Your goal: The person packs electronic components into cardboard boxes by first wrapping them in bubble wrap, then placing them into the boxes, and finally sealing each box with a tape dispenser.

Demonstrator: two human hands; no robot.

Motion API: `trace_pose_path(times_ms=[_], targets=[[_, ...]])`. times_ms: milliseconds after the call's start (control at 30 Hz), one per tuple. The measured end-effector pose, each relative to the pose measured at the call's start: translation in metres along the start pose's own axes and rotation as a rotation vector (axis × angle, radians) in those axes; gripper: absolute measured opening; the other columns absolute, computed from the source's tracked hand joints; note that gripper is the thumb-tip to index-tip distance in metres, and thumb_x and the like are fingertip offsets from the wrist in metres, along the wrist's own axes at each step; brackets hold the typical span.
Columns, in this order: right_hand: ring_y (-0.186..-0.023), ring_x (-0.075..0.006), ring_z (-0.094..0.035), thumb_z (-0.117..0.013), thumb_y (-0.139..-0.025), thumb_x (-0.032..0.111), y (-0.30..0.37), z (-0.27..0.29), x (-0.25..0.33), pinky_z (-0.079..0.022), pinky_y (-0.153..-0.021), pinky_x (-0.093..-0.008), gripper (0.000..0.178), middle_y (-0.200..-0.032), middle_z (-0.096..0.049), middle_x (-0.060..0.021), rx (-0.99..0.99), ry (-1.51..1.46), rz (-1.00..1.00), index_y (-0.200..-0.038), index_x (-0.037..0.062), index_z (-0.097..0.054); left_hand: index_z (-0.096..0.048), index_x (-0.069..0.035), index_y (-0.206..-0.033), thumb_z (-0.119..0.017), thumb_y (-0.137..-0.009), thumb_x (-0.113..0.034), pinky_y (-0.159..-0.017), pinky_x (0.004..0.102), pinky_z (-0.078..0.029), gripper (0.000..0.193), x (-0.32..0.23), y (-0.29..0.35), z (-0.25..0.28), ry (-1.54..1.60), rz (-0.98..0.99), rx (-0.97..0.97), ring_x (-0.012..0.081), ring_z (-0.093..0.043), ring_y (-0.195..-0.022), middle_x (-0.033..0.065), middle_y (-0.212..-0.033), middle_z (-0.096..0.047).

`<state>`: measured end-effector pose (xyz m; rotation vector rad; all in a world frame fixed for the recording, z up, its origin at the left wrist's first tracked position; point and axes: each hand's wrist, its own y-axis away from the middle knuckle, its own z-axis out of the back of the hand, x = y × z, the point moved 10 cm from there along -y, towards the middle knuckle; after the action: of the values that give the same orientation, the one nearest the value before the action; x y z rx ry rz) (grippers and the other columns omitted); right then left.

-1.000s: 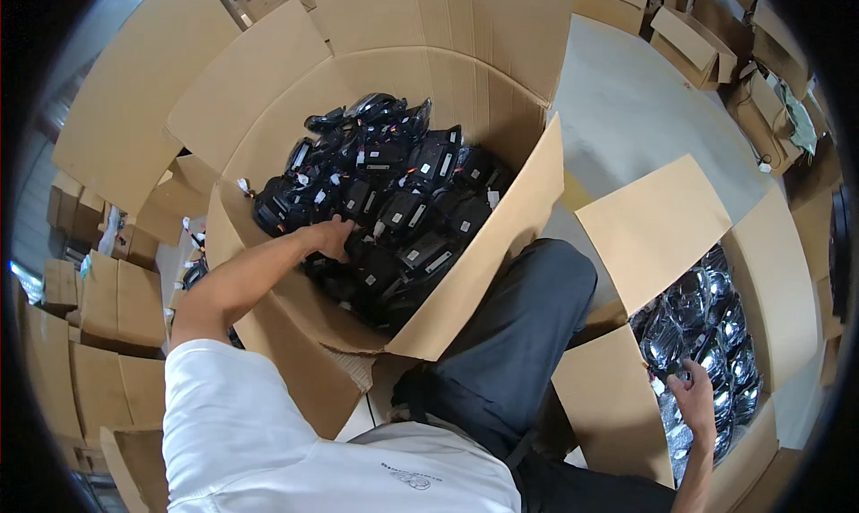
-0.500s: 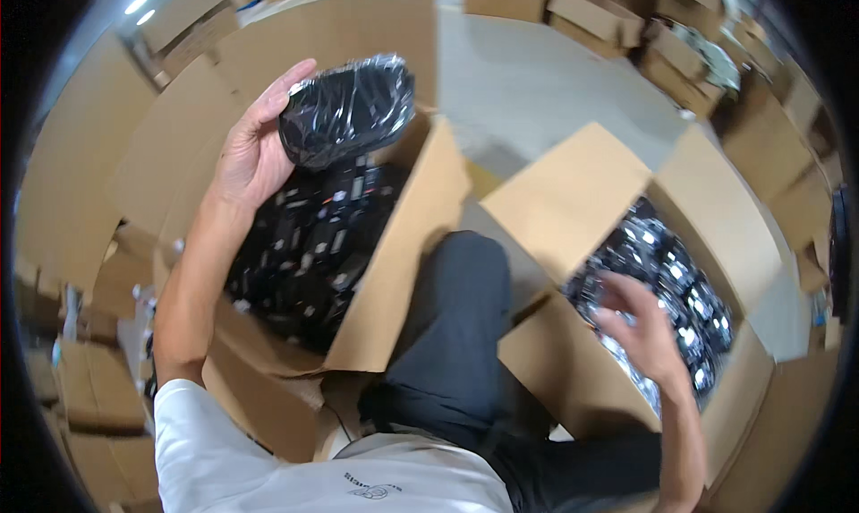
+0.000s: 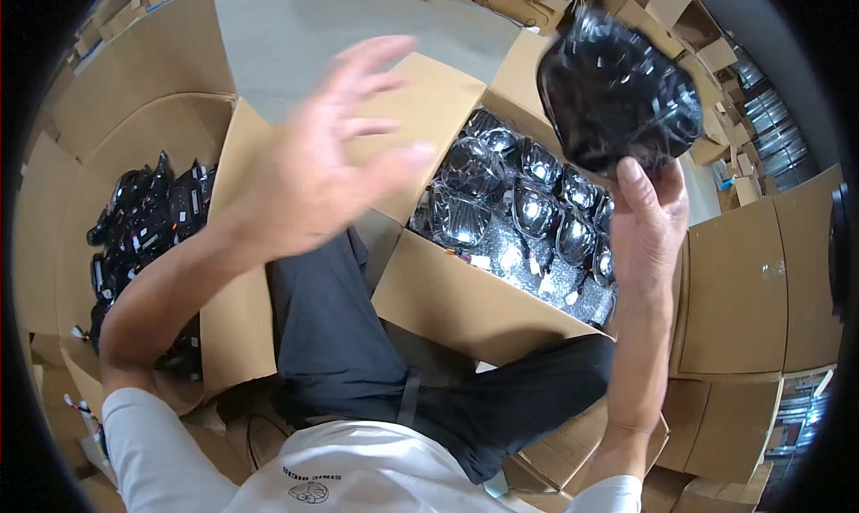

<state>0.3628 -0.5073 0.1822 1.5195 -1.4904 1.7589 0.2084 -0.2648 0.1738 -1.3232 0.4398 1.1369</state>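
Observation:
Held up at the upper right by my right hand (image 3: 646,204) is a glossy black rounded part in clear plastic film (image 3: 617,97). My thumb grips its lower edge. My left hand (image 3: 331,150), blurred by motion, has its fingers apart with nothing in them, above the flap between two boxes. Below and left of the right hand, the right-hand carton (image 3: 483,307) holds rows of shiny black film-wrapped parts (image 3: 535,210). In the left-hand carton (image 3: 237,334) lie many black parts (image 3: 148,218) with small white labels and connectors, partly hidden by my left forearm.
My dark-trousered legs (image 3: 331,307) lie between and in front of the two cartons. More cardboard boxes (image 3: 734,289) stand along the right. Behind the open flaps runs grey floor (image 3: 304,29), with further boxes (image 3: 528,3) at its far side. Silvery wrapped stacks (image 3: 774,123) stand far right.
The view has swung right. My left hand no longer holds a black wrapped part and is now open over the flap. My right hand has risen from the right-hand carton, gripping a black film-wrapped part.

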Motion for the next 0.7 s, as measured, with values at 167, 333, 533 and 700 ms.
trace_pose_path(times_ms=[167,333,533,700], targets=[[-0.096,-0.0145,-0.065,-0.075,-0.087,0.017,0.002,0.089,-0.032,-0.052,-0.091,-0.0304,0.043,-0.106,-0.068,-0.0078,0.01,0.208,-0.251,-0.121,-0.0044,-0.059,-0.043,0.002,-0.147,-0.07,-0.093,-0.021,-0.105,0.036,-0.046,0.064,0.089,0.051,0.146,-0.129,0.35,-0.271,0.0256,-0.049,-0.136,0.0174,-0.147,-0.048],[-0.095,-0.0112,-0.057,-0.064,-0.096,0.021,0.001,0.102,-0.135,-0.046,-0.088,-0.0279,0.034,-0.102,-0.064,-0.0038,0.322,0.494,-0.553,-0.118,-0.0045,-0.061,-0.056,-0.002,-0.137,-0.071,-0.094,-0.031,-0.093,0.0312,-0.051,0.055,0.116,0.17,0.3,-0.282,0.821,-0.533,0.0172,-0.059,-0.116,0.0078,-0.128,-0.061],[-0.117,-0.0204,-0.057,-0.06,-0.1,0.026,0.088,0.142,-0.25,-0.044,-0.103,-0.0351,0.049,-0.128,-0.061,-0.015,0.199,0.334,-0.915,-0.135,-0.0073,-0.052,-0.072,-0.009,-0.102,-0.075,-0.089,-0.032,-0.076,0.035,-0.054,0.027,0.156,0.289,0.382,-0.556,1.116,-0.534,0.0131,-0.061,-0.088,0.0012,-0.094,-0.067],[-0.105,-0.0183,-0.06,-0.066,-0.097,0.02,0.063,0.117,-0.24,-0.048,-0.093,-0.0322,0.054,-0.117,-0.063,-0.0147,0.529,0.787,-0.631,-0.137,-0.0111,-0.046,-0.07,0.012,-0.103,-0.083,-0.076,-0.049,-0.089,0.0415,-0.053,0.067,0.163,0.411,0.406,-0.998,1.395,-0.128,0.0334,-0.069,-0.097,0.0247,-0.101,-0.072]])
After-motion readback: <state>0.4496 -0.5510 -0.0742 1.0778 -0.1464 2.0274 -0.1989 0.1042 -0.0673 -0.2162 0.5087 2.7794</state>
